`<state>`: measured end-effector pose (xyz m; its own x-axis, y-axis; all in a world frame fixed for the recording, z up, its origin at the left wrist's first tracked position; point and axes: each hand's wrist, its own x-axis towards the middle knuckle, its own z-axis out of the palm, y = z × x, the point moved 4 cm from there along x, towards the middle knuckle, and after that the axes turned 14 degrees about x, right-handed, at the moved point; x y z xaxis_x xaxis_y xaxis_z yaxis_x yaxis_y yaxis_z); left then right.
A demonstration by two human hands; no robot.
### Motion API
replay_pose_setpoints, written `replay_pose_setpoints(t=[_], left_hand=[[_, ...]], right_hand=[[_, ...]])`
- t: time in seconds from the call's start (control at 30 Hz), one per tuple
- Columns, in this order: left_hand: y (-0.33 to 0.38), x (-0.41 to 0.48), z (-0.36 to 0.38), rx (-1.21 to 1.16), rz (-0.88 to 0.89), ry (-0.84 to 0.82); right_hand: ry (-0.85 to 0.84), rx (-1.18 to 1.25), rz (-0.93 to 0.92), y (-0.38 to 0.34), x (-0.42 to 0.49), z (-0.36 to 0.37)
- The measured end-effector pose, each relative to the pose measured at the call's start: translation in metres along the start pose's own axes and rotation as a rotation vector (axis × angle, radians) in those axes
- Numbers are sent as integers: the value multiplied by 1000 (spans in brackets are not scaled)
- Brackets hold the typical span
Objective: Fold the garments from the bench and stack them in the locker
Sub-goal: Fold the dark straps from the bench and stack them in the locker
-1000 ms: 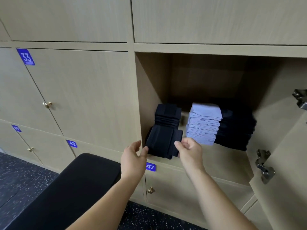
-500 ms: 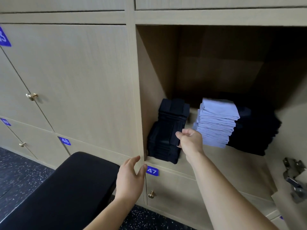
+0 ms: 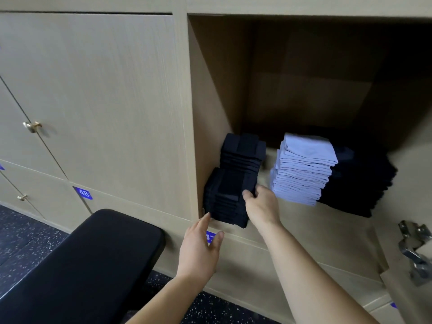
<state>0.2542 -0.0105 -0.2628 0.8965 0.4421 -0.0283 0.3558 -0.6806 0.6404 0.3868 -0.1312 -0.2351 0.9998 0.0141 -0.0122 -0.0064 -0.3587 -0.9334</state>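
Note:
In the open locker two stacks of folded dark navy garments stand at the left: a front stack near the edge and a taller rear stack. My right hand reaches in and grips the right edge of the front stack's top garment. My left hand hovers with relaxed, spread fingers just below the locker's front edge, fingertips near the front stack's bottom corner. A light blue stack and a dark stack sit to the right.
The black padded bench lies at lower left with nothing on it. Shut locker doors with brass knobs fill the left. The open door's metal hinge juts out at lower right. Speckled dark floor below.
The view has moved closer. My right hand stayed on the front stack's top garment. My left hand came up from below toward the locker's front edge.

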Motion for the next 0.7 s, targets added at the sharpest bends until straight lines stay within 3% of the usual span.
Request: replay_pose_setpoints(t=[0.4, 0.57, 0.7], left_hand=[[12, 0, 2, 27, 67, -64], [7, -26, -38, 86, 58, -38], [-2, -64, -88, 159, 24, 11]], right_hand=[[-8, -120, -27, -5, -13, 2], [12, -178, -16, -23, -43, -18], [-81, -242, -46, -49, -94, -19]])
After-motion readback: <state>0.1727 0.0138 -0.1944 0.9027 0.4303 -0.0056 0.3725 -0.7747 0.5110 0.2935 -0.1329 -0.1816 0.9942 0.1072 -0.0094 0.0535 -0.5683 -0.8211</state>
